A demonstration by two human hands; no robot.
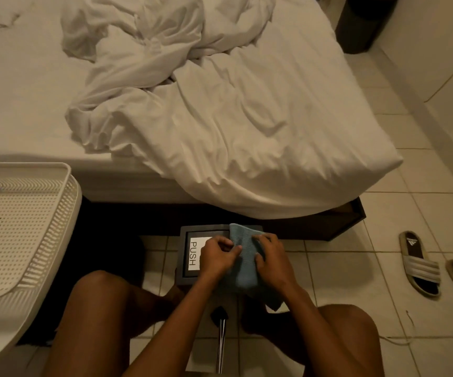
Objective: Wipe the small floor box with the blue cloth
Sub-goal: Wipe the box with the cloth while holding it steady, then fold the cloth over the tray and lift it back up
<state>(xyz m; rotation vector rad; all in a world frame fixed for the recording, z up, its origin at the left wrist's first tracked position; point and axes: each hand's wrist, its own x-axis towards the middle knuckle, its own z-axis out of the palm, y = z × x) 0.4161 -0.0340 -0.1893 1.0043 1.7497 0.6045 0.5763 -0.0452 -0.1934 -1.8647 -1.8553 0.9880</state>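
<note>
A: Where now?
B: Small floor box [185, 258] on the tiles [342, 268], tight against the dark bed base [287, 227]. Blue cloth [243, 248] draped over its right half, near end hanging off the front.
A: And the grips?
B: Left grip [217, 257] pinching the cloth's left edge; right grip [271, 262] curled round the cloth on top of the lid.
A: Likely trouble?
B: Probably the "PUSH" flap [194, 253] giving way under a hard stroke, swallowing the cloth. Possibly also the box skidding under that base, with nothing bracing it. Loose cloth end maybe dragging floor dirt back on.
</note>
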